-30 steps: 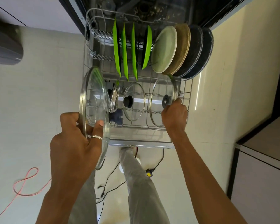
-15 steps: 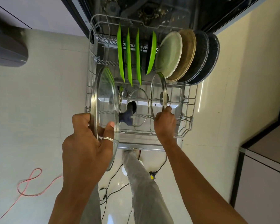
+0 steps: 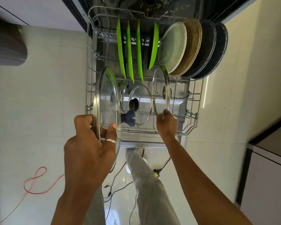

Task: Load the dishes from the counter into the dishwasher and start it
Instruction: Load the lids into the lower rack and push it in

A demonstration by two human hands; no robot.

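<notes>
The dishwasher's lower wire rack is pulled out over the open door. My left hand grips a large glass lid by its steel rim, holding it upright at the rack's left front; its dark knob points right. My right hand pinches the bottom rim of a medium glass lid standing on edge in the rack. Between them a smaller glass lid stands in the tines. Several green plates and round plates fill the back row.
A dark grey bin stands on the floor at the left. A red cable and black cables lie on the tiles near my legs. A cabinet stands at the right.
My right hand slid from the medium lid's knob down to its bottom rim, and that lid turned edge-on and shifted left. The large lid in my left hand moved closer over the rack.
</notes>
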